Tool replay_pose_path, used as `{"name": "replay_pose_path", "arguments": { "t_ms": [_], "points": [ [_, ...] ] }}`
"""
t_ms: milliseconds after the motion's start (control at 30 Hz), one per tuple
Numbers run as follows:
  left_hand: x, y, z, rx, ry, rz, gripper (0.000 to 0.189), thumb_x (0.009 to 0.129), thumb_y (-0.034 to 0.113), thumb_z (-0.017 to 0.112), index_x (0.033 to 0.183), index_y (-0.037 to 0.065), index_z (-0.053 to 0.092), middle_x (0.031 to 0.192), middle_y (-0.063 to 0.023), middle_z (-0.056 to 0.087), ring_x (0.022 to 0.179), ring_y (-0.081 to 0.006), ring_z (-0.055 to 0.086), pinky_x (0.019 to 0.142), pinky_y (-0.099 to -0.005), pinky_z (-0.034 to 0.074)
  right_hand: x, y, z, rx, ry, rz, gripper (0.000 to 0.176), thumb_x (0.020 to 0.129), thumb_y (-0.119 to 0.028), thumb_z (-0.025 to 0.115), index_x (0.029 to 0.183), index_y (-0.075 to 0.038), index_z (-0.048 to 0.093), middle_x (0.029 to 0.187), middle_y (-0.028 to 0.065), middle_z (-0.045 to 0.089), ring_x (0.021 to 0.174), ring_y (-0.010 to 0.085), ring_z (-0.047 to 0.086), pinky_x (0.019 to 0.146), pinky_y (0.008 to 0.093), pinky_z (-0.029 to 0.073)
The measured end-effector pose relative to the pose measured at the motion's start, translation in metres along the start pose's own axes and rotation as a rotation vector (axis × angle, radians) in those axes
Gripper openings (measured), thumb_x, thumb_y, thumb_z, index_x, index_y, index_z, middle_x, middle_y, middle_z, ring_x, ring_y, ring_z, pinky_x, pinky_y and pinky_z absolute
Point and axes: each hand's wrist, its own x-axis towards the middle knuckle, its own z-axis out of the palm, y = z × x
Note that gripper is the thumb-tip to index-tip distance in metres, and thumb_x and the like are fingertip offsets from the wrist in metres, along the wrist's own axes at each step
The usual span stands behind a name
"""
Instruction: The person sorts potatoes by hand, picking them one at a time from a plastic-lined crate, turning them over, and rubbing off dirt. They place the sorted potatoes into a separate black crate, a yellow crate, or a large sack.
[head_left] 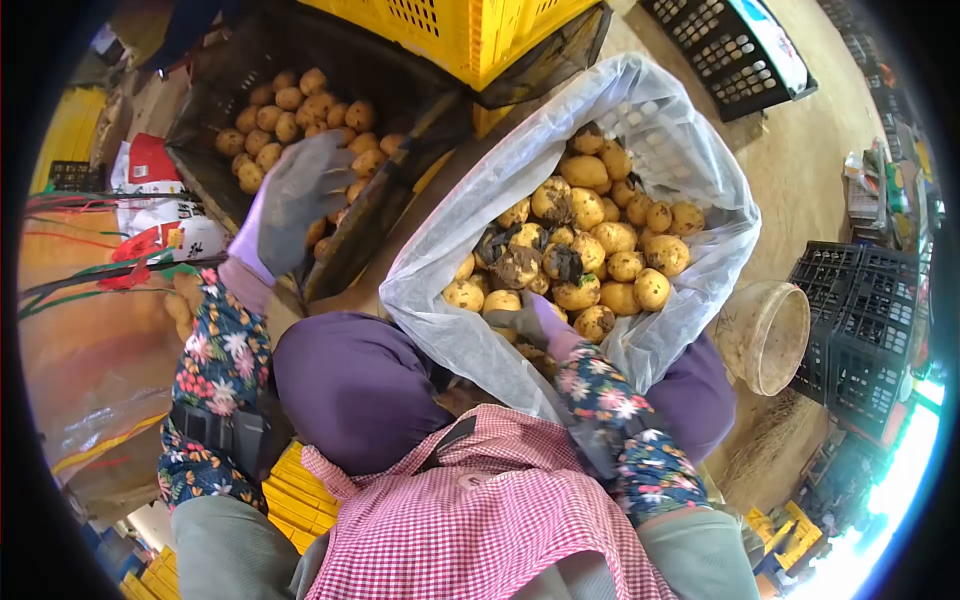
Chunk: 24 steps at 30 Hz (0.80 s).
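Potatoes (615, 237), centre frame, lie just above the nearer right hand (522, 320), whose grip I can't tell; left hand (300, 200), upper left, fingers spread.

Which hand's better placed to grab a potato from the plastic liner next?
Likely the right hand: it's down at the potatoes inside the plastic liner, while the left hand is over the black container.
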Motion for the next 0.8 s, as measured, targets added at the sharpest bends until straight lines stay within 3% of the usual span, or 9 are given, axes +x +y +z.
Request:
{"name": "replay_pose_path", "arguments": {
  "t_ms": [100, 167, 233, 333, 400, 533, 567, 633, 800],
  "points": [
    [-0.033, 0.038, 0.074, 0.081, -0.023, -0.110, 0.060, 0.091, 0.040, 0.058, 0.138, 0.006, 0.040, 0.129, -0.0100, 0.052, 0.118, -0.0227, 0.051, 0.096, -0.0356, 0.043, -0.041, -0.014, -0.042, 0.693, -0.200, -0.130, 0.063, 0.076, -0.019, 0.077, 0.128, 0.000, 0.047, 0.102, 0.0039, 0.062, 0.086, 0.0095, 0.058, 0.068, 0.0228, 0.049],
    [-0.033, -0.024, 0.090, 0.045, -0.267, 0.246, 0.055, 0.091, 0.036, 0.060, 0.134, 0.005, 0.044, 0.120, -0.0101, 0.057, 0.112, -0.0188, 0.055, 0.095, -0.0345, 0.044, -0.078, -0.041, -0.080, 0.636, -0.140, -0.268, 0.058, 0.082, -0.022, 0.073, 0.129, -0.001, 0.047, 0.103, 0.0022, 0.059, 0.082, 0.0071, 0.055, 0.066, 0.0205, 0.047],
    [-0.064, -0.015, 0.151, 0.662, -0.245, 0.427, 0.067, 0.085, 0.031, 0.069, 0.138, 0.002, 0.038, 0.123, -0.0134, 0.055, 0.116, -0.0239, 0.053, 0.101, -0.0382, 0.042, -0.107, -0.062, -0.094, 0.632, 0.046, -0.437, 0.057, 0.084, -0.024, 0.071, 0.130, -0.001, 0.045, 0.103, 0.0021, 0.057, 0.081, 0.0062, 0.053, 0.065, 0.0191, 0.045],
    [-0.068, -0.036, 0.202, 0.793, -0.082, 0.674, 0.080, 0.077, 0.024, 0.078, 0.140, 0.000, 0.034, 0.125, -0.0180, 0.052, 0.121, -0.0276, 0.049, 0.104, -0.0385, 0.039, -0.145, -0.069, -0.106, 0.783, 0.056, -0.445, 0.051, 0.088, -0.029, 0.065, 0.125, 0.002, 0.050, 0.102, 0.0029, 0.058, 0.086, 0.0097, 0.053, 0.072, 0.0250, 0.046],
    [-0.071, -0.021, 0.215, -0.124, -0.283, 0.078, 0.091, 0.070, 0.018, 0.083, 0.142, -0.001, 0.029, 0.130, -0.0210, 0.048, 0.123, -0.0280, 0.047, 0.106, -0.0354, 0.037, -0.145, -0.060, -0.110, 0.783, 0.121, -0.466, 0.046, 0.090, -0.030, 0.064, 0.121, 0.002, 0.054, 0.098, 0.0007, 0.057, 0.085, 0.0093, 0.053, 0.071, 0.0251, 0.046],
    [-0.076, -0.049, 0.223, 0.509, -0.111, 0.407, 0.093, 0.064, 0.007, 0.084, 0.141, 0.001, 0.032, 0.134, -0.0135, 0.043, 0.122, -0.0206, 0.044, 0.101, -0.0324, 0.041, -0.139, -0.070, -0.104, 0.362, 0.635, -0.712, 0.037, 0.087, -0.032, 0.064, 0.106, 0.000, 0.061, 0.092, 0.0114, 0.063, 0.082, 0.0216, 0.060, 0.071, 0.0334, 0.049],
    [-0.068, -0.070, 0.230, -0.343, -0.105, 0.045, 0.092, 0.062, 0.018, 0.086, 0.139, 0.004, 0.036, 0.129, -0.0126, 0.051, 0.119, -0.0231, 0.051, 0.102, -0.0334, 0.040, -0.136, -0.073, -0.098, -0.017, 0.772, -0.851, 0.036, 0.085, -0.032, 0.064, 0.103, -0.001, 0.062, 0.092, 0.0168, 0.064, 0.082, 0.0280, 0.062, 0.072, 0.0367, 0.049],
    [-0.074, -0.076, 0.219, 0.395, -0.141, 0.322, 0.094, 0.061, 0.018, 0.085, 0.139, 0.004, 0.035, 0.128, -0.0128, 0.051, 0.118, -0.0221, 0.050, 0.100, -0.0337, 0.041, -0.137, -0.077, -0.091, 0.080, 0.766, -0.708, 0.028, 0.083, -0.031, 0.062, 0.089, -0.004, 0.065, 0.087, 0.0227, 0.062, 0.081, 0.0381, 0.061, 0.071, 0.0438, 0.048],
    [-0.078, -0.060, 0.219, 0.221, -0.318, 0.098, 0.087, 0.068, 0.013, 0.081, 0.140, 0.003, 0.033, 0.128, -0.0100, 0.048, 0.117, -0.0180, 0.049, 0.100, -0.0315, 0.041, -0.117, -0.068, -0.098, 0.234, 0.663, -0.663, 0.035, 0.091, -0.030, 0.053, 0.070, -0.002, 0.060, 0.065, 0.0229, 0.056, 0.059, 0.0396, 0.056, 0.053, 0.0428, 0.042]
  ]
}}
